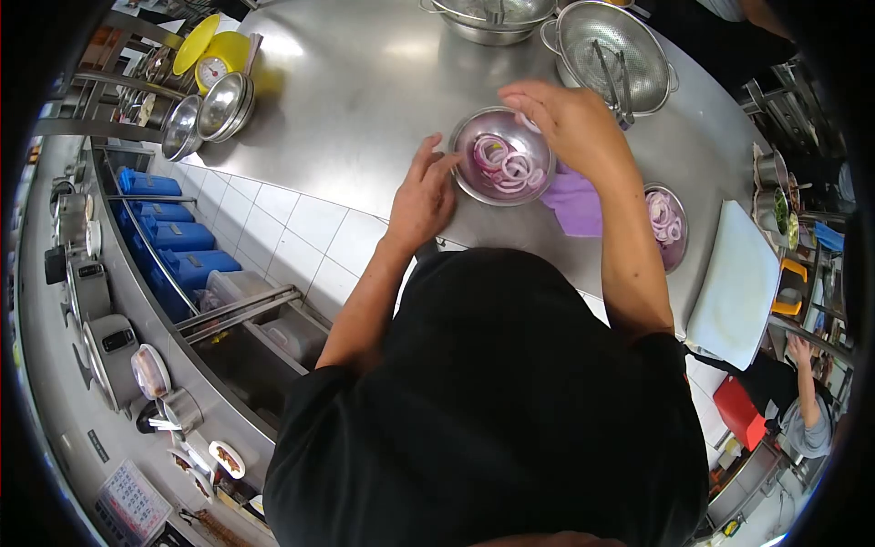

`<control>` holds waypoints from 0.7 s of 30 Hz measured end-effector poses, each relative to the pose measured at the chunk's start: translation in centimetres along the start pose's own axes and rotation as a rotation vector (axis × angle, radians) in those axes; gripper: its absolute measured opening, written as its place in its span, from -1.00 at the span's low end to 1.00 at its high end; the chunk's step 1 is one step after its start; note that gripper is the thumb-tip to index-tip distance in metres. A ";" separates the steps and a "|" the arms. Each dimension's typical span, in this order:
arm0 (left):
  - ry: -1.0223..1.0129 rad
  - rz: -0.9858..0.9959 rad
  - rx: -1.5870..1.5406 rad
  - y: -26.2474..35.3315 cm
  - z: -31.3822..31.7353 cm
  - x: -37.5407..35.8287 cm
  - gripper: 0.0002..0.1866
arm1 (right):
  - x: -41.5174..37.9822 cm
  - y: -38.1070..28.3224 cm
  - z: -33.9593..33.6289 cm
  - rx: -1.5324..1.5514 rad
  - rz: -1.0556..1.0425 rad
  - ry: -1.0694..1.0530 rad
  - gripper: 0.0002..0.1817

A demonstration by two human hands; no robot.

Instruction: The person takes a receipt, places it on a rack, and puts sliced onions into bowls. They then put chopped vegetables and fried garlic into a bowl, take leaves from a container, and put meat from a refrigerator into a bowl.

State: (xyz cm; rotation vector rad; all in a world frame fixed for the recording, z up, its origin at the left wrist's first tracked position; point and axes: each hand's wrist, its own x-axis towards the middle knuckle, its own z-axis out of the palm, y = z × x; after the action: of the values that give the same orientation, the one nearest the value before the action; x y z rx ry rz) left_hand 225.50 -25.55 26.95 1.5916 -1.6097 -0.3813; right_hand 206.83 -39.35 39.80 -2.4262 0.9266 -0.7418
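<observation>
A steel bowl (pixel 463 128) with sliced red onion rings (pixel 509 166) in it sits on the steel table in front of me. At its left rim is my left hand (pixel 425 193), fingers apart and holding nothing, the fingertips at or just by the rim. My right hand (pixel 570 123) is over the bowl's upper right side, with a pale onion slice (pixel 527 122) showing beneath its fingers. A purple cloth (pixel 576 205) lies to the right of the bowl. Partly behind my right forearm, a second bowl (pixel 674 258) contains more onion rings (pixel 663 215).
A colander (pixel 583 32) with tongs (pixel 612 80) and another strainer (pixel 492 13) stand at the far side. Stacked steel bowls (pixel 223 105) and a yellow scale (pixel 223 56) are at left. A white cutting board (pixel 736 287) is at right. Another person (pixel 807 419) is at lower right.
</observation>
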 end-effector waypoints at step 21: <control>-0.390 0.076 0.558 3.6 -1.8 8.9 -0.75 | -17.9 6.6 -8.7 0.215 0.748 0.316 -0.75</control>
State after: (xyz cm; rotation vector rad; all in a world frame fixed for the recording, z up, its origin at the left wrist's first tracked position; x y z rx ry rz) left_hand 225.61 -32.74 33.60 1.9397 -2.2085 -0.2167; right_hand 187.07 -33.04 36.87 -1.6031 1.6404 -0.8727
